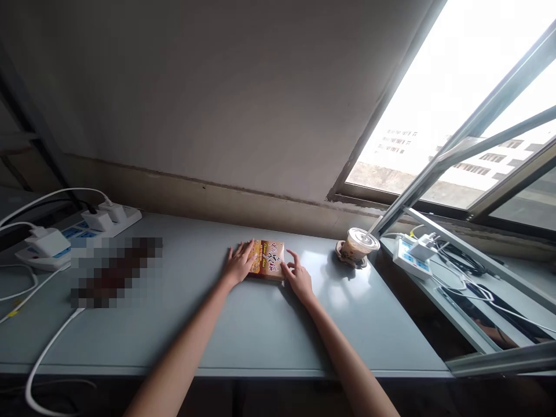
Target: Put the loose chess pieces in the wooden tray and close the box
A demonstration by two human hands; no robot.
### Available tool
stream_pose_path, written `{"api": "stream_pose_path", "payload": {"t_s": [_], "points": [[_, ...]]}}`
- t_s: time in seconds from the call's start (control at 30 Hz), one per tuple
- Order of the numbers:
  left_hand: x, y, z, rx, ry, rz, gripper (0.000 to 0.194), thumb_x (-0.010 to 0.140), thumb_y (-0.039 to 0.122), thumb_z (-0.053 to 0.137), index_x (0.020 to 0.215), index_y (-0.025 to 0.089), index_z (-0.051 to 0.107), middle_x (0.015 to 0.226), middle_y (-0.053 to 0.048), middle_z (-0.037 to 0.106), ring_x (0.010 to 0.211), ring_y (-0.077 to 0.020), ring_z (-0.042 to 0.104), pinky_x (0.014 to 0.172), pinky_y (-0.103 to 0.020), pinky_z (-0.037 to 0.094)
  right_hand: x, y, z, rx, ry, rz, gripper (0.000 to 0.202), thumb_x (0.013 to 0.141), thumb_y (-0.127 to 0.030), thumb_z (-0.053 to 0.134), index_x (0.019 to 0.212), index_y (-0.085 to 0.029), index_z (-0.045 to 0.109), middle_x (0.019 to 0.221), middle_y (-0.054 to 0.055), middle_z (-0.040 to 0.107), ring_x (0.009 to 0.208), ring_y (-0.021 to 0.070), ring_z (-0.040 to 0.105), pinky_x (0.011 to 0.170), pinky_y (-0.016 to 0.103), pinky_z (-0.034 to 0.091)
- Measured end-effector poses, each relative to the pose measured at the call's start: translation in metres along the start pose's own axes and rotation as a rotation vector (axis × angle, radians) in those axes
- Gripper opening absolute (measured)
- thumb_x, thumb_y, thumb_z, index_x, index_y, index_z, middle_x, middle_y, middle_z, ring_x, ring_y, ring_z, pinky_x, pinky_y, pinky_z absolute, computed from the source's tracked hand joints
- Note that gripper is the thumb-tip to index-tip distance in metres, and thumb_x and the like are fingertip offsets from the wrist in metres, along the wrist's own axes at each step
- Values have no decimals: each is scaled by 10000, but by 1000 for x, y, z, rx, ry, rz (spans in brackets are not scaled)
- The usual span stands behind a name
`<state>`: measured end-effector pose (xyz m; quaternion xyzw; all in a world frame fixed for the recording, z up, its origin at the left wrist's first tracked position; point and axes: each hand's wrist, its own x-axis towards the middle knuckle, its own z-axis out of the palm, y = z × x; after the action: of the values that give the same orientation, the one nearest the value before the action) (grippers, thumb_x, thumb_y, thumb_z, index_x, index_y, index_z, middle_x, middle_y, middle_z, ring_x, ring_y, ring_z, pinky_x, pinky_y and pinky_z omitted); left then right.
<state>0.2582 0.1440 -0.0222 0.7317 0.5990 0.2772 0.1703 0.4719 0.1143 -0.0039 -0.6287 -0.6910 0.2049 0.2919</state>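
Note:
A small Chinese chess box (270, 255), yellow and brown with large printed characters, lies flat on the grey table. My left hand (238, 265) rests at its left end with the fingers spread, the fingertips touching the box's edge. At the right end is my right hand (299, 279). Its thumb touches the box's side, and its index finger is lifted and bent, apart from the box. Neither hand is wrapped round the box, which seems closed.
A lidded drink cup (360, 243) with a straw sits in a cardboard holder (340, 252) near the table's right edge. Power strips with plugs and cables stand left (104, 223) and right (410, 258). A metal frame (430, 165) slants up past the window. The wall borders the table's back.

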Motion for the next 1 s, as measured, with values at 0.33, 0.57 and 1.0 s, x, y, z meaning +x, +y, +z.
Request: {"api": "stream_pose_path", "payload": {"t_s": [0.33,0.57,1.0], "points": [[-1,6,-5,-354,-33,109,635,879,485,415,1453,263,259,1534,-51,225,1418,-237,181,1160,-440,136,-3,4,4,184,-22,2,679,857,-515,485,1452,-249,293,803,-4,628,595,129,533,583,246,362],[-4,31,-35,-728,-55,91,629,929,515,242,1477,213,174,1535,-48,214,1420,-216,163,1171,-410,82,12,5,-2,902,-67,182,580,746,-448,634,1241,-166,521,690,-17,582,523,81,457,467,193,352],[-15,56,-27,60,-79,407,493,938,438,320,1409,297,344,1505,-9,307,1423,-215,161,1158,-463,-1,24,9,-23,1240,16,256,239,811,-439,467,721,-224,418,544,-81,246,424,67,124,383,214,238]]}}
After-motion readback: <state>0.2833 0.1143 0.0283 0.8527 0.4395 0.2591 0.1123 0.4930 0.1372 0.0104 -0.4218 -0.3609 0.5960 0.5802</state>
